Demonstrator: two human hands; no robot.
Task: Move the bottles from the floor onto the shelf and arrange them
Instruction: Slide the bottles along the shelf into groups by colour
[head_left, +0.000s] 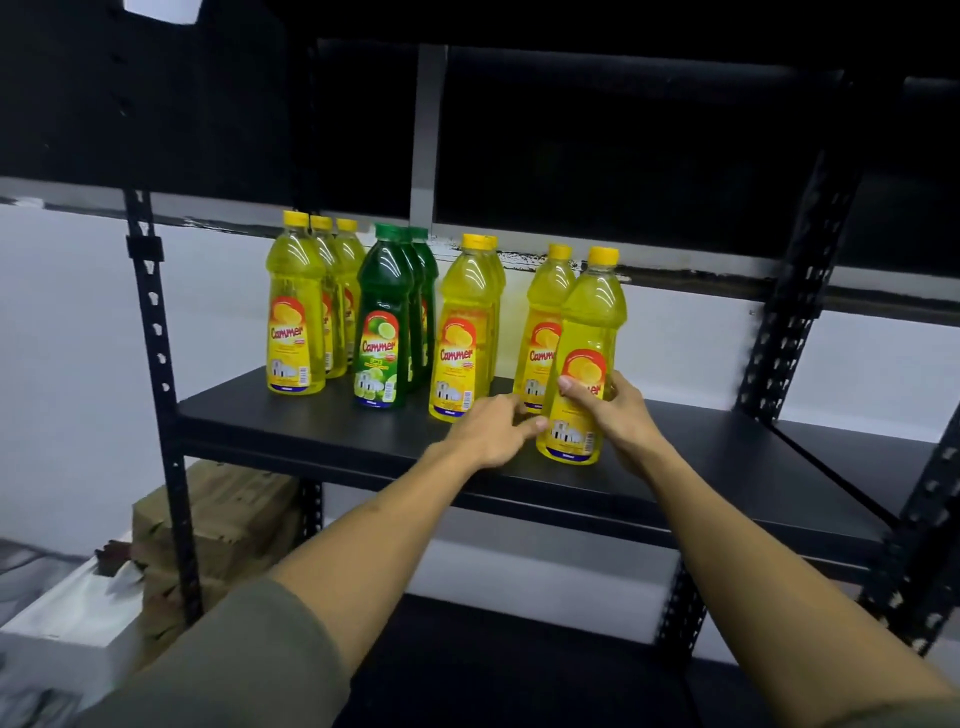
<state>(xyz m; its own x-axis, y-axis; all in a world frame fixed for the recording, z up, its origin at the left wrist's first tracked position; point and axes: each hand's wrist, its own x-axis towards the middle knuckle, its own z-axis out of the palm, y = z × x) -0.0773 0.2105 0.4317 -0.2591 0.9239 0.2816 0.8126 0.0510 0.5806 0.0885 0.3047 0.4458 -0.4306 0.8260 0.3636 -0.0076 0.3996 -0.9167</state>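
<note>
A yellow bottle (587, 338) with a yellow cap stands upright near the front of the black shelf board (311, 421). My right hand (615, 410) grips its lower body from the right. My left hand (493, 428) touches the bottle's base from the left with its fingers stretched out. Behind it stands another yellow bottle (545, 312). To the left are a short row of yellow bottles (465, 332), a row of green bottles (384, 322) and a row of three yellow bottles (296, 312), all upright with labels facing front.
Black perforated uprights (156, 332) frame the shelf, with another upright (795, 291) on the right and a second shelf board (872, 457) beyond it. Cardboard boxes (218, 525) and a white box (67, 623) sit low at the left. A lower shelf (493, 670) lies beneath.
</note>
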